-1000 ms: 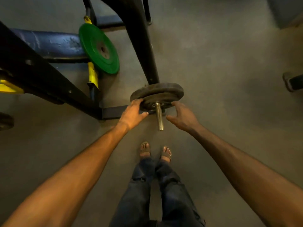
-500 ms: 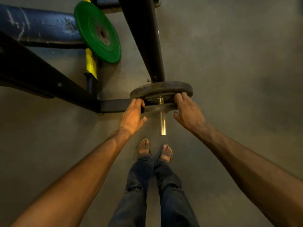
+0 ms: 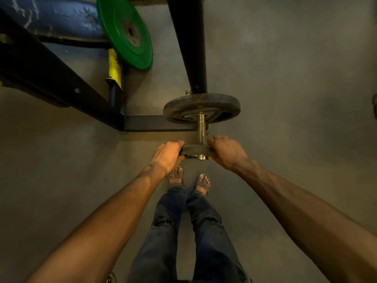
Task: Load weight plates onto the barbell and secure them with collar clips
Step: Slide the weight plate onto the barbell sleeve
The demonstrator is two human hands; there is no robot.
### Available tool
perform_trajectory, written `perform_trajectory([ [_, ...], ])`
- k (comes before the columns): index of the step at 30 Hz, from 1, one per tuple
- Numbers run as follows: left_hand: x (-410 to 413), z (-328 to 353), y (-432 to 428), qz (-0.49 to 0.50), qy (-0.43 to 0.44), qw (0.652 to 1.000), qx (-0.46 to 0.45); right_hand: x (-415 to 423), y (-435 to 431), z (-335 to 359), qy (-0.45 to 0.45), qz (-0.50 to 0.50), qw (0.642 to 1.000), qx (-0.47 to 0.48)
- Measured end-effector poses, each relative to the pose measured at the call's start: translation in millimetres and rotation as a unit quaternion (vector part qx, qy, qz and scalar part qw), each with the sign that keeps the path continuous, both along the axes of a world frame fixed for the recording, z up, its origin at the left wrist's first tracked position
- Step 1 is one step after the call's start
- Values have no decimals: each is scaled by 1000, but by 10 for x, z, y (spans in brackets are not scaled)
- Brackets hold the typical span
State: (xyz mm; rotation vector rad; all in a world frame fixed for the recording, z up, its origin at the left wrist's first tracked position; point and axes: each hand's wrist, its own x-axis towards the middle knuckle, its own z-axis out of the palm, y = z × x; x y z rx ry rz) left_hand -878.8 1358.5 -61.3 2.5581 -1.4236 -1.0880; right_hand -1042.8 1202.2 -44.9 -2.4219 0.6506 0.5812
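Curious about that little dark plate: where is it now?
The small plate sits at the bar sleeve tip, between left hand and right hand.

A gym, seen from above. A barbell sleeve point(image 3: 202, 127) carries a black plate point(image 3: 216, 103); a green plate point(image 3: 122, 31) hangs on a yellow-and-black rack point(image 3: 61, 78). A worn blue bench pad point(image 3: 57, 17) lies behind it. The floor point(image 3: 285, 78) is bare grey concrete.
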Motion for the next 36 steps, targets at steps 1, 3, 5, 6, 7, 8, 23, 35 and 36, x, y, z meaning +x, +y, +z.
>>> perform_trajectory([
  [1,-46,35,88,-12,0,1000,12,-84,93,15,8,-2,1000,14],
  [3,-139,127,325,-29,11,999,32,-239,313,62,21,2,999,34],
  [5,-215,284,641,-27,24,998,48,-336,557,166,25,25,999,42],
  [6,-246,384,821,-17,29,998,50,-365,689,240,22,36,998,42],
  [7,-278,498,1008,-1,34,998,48,-377,821,324,18,47,998,42],
  [8,-302,620,1203,21,37,998,43,-369,955,422,8,58,997,40],
  [23,-541,2722,4148,336,-36,891,-303,116,3085,2368,-308,98,937,135],
  [35,-182,3249,5957,356,-66,839,-406,635,4969,3041,-367,95,915,138],
  [36,-101,3241,6034,356,-68,839,-406,716,5056,3041,-370,94,915,134],
])
